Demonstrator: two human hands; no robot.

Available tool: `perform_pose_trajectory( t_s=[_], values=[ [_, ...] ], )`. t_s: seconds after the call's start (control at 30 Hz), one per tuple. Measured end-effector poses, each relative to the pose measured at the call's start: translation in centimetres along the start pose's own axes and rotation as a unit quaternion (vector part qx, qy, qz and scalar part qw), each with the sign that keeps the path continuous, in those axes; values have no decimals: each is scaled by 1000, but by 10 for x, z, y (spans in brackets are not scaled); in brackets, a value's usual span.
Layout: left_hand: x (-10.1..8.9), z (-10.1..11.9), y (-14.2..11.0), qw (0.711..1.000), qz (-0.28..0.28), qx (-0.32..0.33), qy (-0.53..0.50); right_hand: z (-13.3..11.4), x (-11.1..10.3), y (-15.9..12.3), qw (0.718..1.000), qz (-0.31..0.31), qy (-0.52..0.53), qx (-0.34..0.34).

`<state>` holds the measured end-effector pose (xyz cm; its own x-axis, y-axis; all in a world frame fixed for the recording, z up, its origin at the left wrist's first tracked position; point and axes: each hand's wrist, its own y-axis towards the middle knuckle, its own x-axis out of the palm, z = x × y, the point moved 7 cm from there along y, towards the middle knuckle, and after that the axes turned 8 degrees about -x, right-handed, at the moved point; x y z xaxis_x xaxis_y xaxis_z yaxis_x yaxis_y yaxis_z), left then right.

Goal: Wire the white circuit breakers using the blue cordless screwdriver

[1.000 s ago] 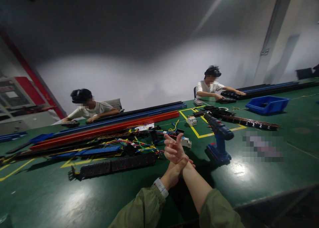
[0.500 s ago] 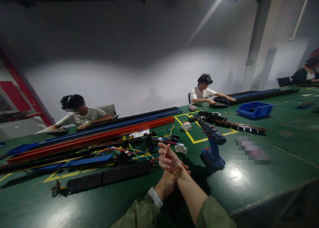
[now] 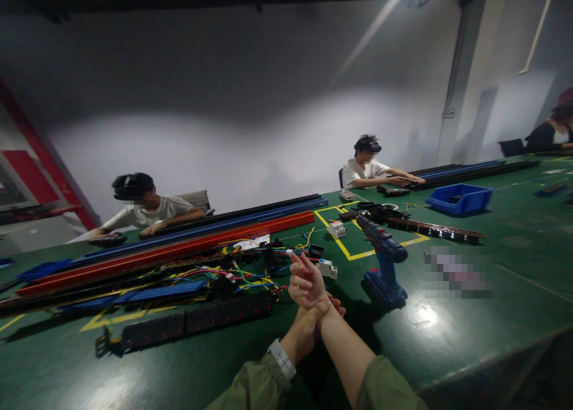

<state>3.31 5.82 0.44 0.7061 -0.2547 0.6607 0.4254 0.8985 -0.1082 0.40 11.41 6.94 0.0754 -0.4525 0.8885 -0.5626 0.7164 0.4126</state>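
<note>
My left hand (image 3: 306, 329), with a pale watch (image 3: 282, 358) on its wrist, is wrapped around my right wrist. Above that grip my right hand (image 3: 307, 282) is raised, its fingers loosely bent and apart, holding nothing. Just behind its fingers a small white circuit breaker (image 3: 329, 270) stands on the green table (image 3: 447, 344). To the right of my hands a blue cordless drill (image 3: 385, 264) rests upright on its battery. A long black socket strip (image 3: 192, 321) lies to the left, and a tangle of coloured wires (image 3: 242, 273) sits behind it.
Long orange channels (image 3: 179, 252) and blue rails lie across the table's left side. Another white breaker (image 3: 337, 229) stands near yellow tape. Further back are a blue bin (image 3: 461, 200) and two seated people in white shirts. A blurred-out object (image 3: 459, 271) lies right of the drill.
My joined hands have shifted slightly in view, with the left still around the right wrist. Across the table, the right-hand person's near hand has moved toward the rails.
</note>
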Motion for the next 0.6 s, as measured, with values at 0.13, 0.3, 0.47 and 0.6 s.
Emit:
perform_pose_trajectory(
  t_s=[0.13, 0.3, 0.47, 0.6],
  values=[
    [0, 0, 0, 1000, -3, 3, 2, -3, -10, -1, 999, -2, 2, -51],
    [0, 4, -3, 998, -4, 17, 55, 3, -9, -1, 996, -48, -58, -55],
    [0, 7, -4, 996, -6, 39, 83, 6, -4, 2, 995, -60, -79, -16],
    [-1, 2, -1, 998, 19, 13, 65, 0, 2, 3, 998, -63, -27, -2]
  ],
)
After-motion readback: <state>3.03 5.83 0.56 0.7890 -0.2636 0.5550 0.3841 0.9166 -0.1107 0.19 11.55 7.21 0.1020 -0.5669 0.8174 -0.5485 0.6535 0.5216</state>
